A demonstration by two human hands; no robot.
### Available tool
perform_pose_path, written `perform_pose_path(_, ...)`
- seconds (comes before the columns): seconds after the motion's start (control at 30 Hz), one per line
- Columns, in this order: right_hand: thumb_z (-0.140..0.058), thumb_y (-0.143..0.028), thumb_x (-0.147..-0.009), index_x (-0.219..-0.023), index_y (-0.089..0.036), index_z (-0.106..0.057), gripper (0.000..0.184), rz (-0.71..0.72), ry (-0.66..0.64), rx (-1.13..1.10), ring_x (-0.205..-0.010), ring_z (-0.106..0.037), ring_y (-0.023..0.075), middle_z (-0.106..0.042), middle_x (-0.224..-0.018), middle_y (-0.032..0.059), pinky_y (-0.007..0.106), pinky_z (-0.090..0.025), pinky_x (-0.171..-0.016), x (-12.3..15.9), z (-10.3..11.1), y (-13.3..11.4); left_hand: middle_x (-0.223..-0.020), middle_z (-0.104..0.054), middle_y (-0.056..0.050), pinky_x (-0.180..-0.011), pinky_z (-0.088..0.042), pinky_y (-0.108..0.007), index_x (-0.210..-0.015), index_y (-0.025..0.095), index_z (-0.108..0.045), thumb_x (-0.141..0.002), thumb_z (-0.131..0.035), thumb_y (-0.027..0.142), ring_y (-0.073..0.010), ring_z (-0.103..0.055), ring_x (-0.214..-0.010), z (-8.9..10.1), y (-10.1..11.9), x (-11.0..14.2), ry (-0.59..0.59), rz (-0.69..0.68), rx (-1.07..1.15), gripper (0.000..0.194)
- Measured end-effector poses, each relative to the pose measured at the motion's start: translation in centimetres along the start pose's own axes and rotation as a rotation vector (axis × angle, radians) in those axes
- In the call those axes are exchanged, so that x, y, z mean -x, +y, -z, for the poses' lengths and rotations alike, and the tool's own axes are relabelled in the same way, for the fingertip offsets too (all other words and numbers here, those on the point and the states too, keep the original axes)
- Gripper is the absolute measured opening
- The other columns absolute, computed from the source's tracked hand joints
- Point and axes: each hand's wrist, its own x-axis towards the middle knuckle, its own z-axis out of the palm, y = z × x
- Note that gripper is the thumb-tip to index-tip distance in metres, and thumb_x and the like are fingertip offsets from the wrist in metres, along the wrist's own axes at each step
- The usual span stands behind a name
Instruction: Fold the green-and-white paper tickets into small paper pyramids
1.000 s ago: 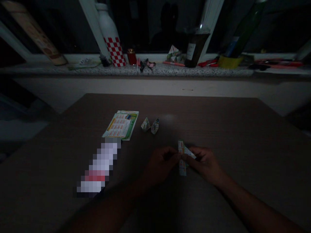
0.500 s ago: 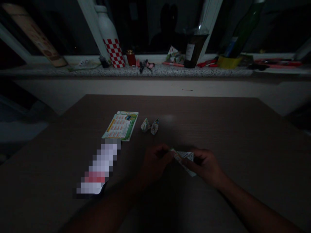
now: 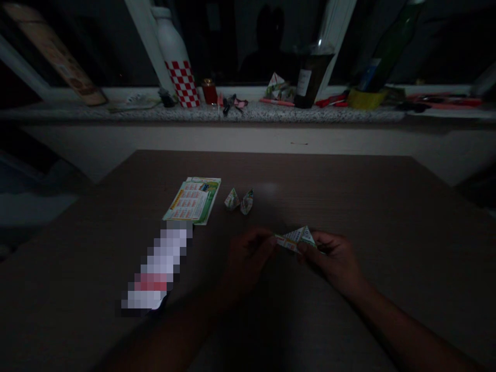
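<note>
Between my hands is a folded piece of printed paper (image 3: 293, 238), roughly triangular, with its peak pointing up. My left hand (image 3: 250, 258) pinches its left corner between thumb and fingers. At the other end my right hand (image 3: 335, 258) grips the paper, thumb on the near side and fingers behind it. Beyond my left hand, two small folded paper pieces (image 3: 239, 202) stand side by side on the table. A stack of printed calendar sheets (image 3: 192, 201) lies to their left.
A pixelated phone-like object (image 3: 157, 271) lies on the brown table (image 3: 349, 196), left of my left arm. Along the granite windowsill (image 3: 256, 114) stand a red-and-white checked bottle (image 3: 176, 62), a dark cup (image 3: 312, 75), a green bottle (image 3: 395, 46) and a yellow tape roll (image 3: 366, 98).
The folded paper has turned in my hands: its peak now points up, where before it slanted down to the right. My right hand has shifted slightly. Both hands keep hold.
</note>
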Motion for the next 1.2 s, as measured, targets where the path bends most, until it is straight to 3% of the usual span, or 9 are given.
perform_pose_path(0.1,-0.069,-0.044,-0.071,-0.060,-0.017,-0.067,0.029,0.019,0.010,0.005,-0.051,-0.060,0.0161,-0.068,-0.056,0.0030,0.027,-0.048,-0.051,-0.06,-0.04,-0.03,-0.076,-0.065,-0.001,-0.062,-0.046,-0.022,-0.083,0.016,-0.064,-0.078,-0.064,0.030,-0.0133,-0.059,-0.069,-0.13,0.14,0.01,0.062,-0.045,-0.041,0.014)
perform_pose_path(0.23,-0.069,-0.044,-0.071,-0.060,-0.018,-0.067,0.029,0.027,0.035,0.029,-0.052,-0.060,0.0159,-0.067,-0.056,0.0031,0.026,-0.048,-0.052,-0.01,-0.06,-0.04,-0.082,-0.070,-0.001,-0.071,-0.048,-0.023,-0.084,0.018,-0.069,-0.079,-0.064,0.026,-0.0150,-0.063,-0.077,-0.17,0.51,0.10,0.041,-0.073,-0.100,0.011)
perform_pose_path(0.43,-0.069,-0.039,-0.072,-0.061,-0.017,-0.067,0.024,0.030,0.022,0.022,-0.052,-0.058,0.0149,-0.067,-0.056,0.0023,0.025,-0.046,-0.052,-0.01,-0.01,0.06,-0.088,-0.073,-0.002,-0.073,-0.050,-0.024,-0.091,0.019,-0.071,-0.075,-0.070,0.027,-0.0162,-0.065,-0.082,-0.23,0.32,0.02,0.055,-0.019,-0.068,0.018)
perform_pose_path(0.8,-0.070,-0.037,-0.068,-0.057,-0.016,-0.064,0.024,-0.033,0.046,0.027,-0.046,-0.050,0.0108,-0.061,-0.052,0.0003,0.022,-0.039,-0.045,0.15,0.03,0.02,-0.065,-0.066,0.002,-0.058,-0.042,-0.020,-0.073,0.015,-0.069,-0.070,-0.073,0.028,-0.0111,-0.058,-0.062,-0.11,0.64,-0.47,-0.056,0.164,0.056,0.014)
perform_pose_path(1.2,-0.069,-0.037,-0.068,-0.060,-0.014,-0.064,0.025,-0.081,0.055,0.023,-0.046,-0.046,0.0091,-0.058,-0.053,-0.0003,0.020,-0.035,-0.044,0.29,0.16,0.21,-0.067,-0.066,-0.001,-0.061,-0.043,-0.022,-0.075,0.014,-0.068,-0.080,-0.063,0.037,-0.0117,-0.058,-0.061,0.09,0.07,-0.54,-0.229,0.166,0.086,0.024)
